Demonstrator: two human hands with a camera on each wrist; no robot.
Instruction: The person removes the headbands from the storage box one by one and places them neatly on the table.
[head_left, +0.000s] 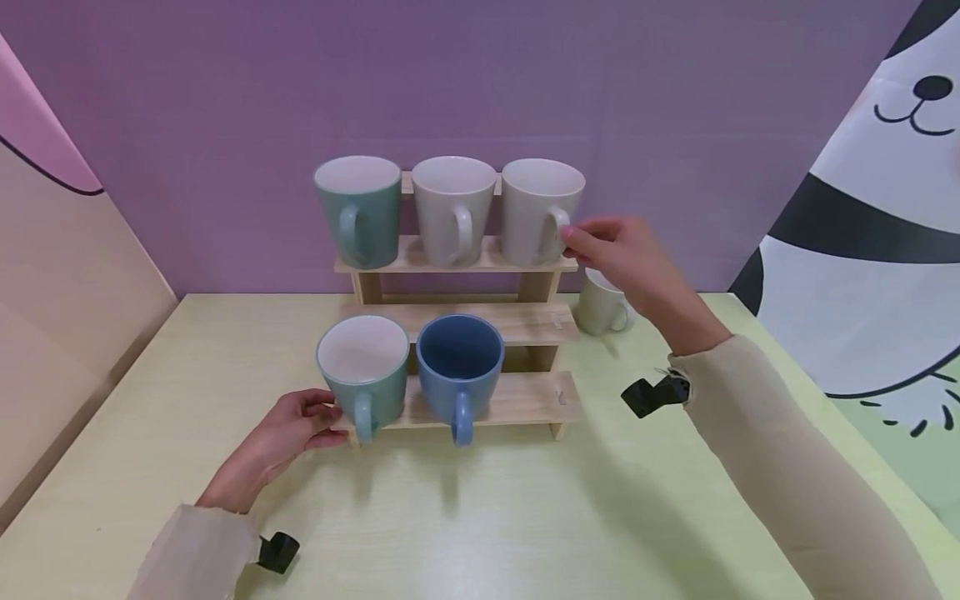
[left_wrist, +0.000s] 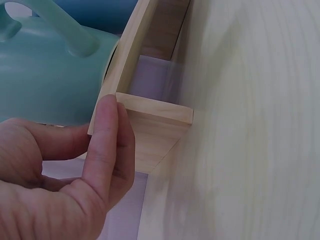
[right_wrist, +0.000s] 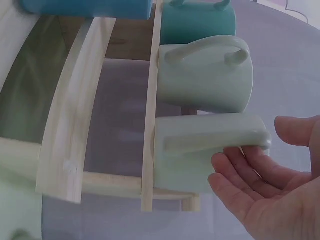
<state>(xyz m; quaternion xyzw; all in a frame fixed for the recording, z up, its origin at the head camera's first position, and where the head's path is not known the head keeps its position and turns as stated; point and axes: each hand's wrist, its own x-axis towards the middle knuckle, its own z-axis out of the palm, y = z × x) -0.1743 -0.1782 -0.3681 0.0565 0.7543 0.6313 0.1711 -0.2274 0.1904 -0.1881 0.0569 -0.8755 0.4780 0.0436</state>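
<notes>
Head view is showing the left hand [head_left: 292, 429] nearest, its fingers pinching the low left corner of a wooden rack [head_left: 528, 400], where a green mug [head_left: 363, 371] and a blue mug [head_left: 459, 367] are standing. Farther back, a white mug [head_left: 534, 217] is sitting at the top's right end; the right hand [head_left: 622, 254] is touching its handle [right_wrist: 215, 141], fingers loosely bent, thumb lying clear, not grasping. Being probably ceramic, the mug is likely feeling stiff, slick, breakable and moderately heavy; its handle is offering the surest hold. Behind, a purple wall [head_left: 480, 75] is rising.
</notes>
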